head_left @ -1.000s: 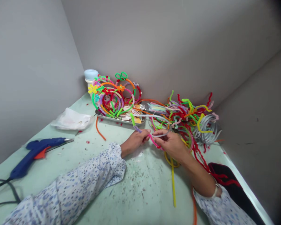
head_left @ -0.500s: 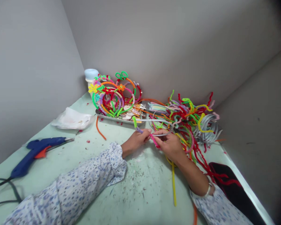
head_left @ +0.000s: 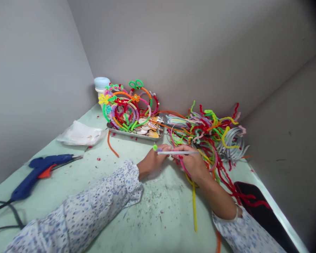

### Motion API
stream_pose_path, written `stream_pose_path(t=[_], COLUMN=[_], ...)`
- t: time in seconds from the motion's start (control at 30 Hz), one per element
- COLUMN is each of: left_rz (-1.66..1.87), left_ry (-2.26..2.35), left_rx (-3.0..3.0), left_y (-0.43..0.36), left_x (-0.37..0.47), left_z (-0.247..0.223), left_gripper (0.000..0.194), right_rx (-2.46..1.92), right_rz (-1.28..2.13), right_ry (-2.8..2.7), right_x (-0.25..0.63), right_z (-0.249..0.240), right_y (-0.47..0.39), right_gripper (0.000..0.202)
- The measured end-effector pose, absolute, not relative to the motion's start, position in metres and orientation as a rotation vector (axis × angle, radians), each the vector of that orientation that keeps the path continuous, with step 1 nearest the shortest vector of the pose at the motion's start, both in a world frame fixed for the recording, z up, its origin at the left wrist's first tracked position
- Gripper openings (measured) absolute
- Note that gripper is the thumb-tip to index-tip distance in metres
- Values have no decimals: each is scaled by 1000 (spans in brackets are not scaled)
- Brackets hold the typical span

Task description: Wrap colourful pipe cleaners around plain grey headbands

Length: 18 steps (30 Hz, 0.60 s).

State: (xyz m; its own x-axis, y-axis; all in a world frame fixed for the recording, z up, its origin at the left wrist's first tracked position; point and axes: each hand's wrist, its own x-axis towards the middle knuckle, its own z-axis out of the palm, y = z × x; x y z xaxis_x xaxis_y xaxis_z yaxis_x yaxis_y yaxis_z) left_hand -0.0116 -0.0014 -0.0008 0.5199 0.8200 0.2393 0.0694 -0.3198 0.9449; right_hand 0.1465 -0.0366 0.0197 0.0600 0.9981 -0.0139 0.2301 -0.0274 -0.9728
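Observation:
A thin pale headband (head_left: pixel 164 153) spans the space between my hands, seen almost edge-on. Its left end carries fuzzy green and purple pipe cleaner wrapping (head_left: pixel 155 147). My left hand (head_left: pixel 154 161) is closed around the wrapped part, fingers pinched near the band. My right hand (head_left: pixel 193 163) pinches a pink pipe cleaner (head_left: pixel 184 167) close beside the left fingertips, and its tail hangs below the palm. The exact spot where pink meets the band is hidden by my fingers.
Finished fuzzy headbands (head_left: pixel 126 105) stand in a metal tray (head_left: pixel 131 135) of small flat pieces. Loose pipe cleaners (head_left: pixel 208 123) and grey headbands (head_left: pixel 235 144) pile up at right, near a black phone (head_left: pixel 263 214). A blue glue gun (head_left: pixel 39 172) and plastic bag (head_left: pixel 81 133) lie left.
The headband has turned from a visible open curve to nearly edge-on. My right hand has shifted slightly, and the pink pipe cleaner now trails under its palm.

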Motion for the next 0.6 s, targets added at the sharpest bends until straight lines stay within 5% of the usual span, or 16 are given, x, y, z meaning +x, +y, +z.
stream_pose_path(t=[0.6], left_rz=[929], left_ry=[808], left_rx=[1716], left_y=[-4], left_x=[-11], left_z=[-3], left_gripper=[33], right_rx=[-1353], right_rz=[1227], right_ry=[-1184], right_x=[143], right_z=[10], right_y=[-36], right_gripper=[24])
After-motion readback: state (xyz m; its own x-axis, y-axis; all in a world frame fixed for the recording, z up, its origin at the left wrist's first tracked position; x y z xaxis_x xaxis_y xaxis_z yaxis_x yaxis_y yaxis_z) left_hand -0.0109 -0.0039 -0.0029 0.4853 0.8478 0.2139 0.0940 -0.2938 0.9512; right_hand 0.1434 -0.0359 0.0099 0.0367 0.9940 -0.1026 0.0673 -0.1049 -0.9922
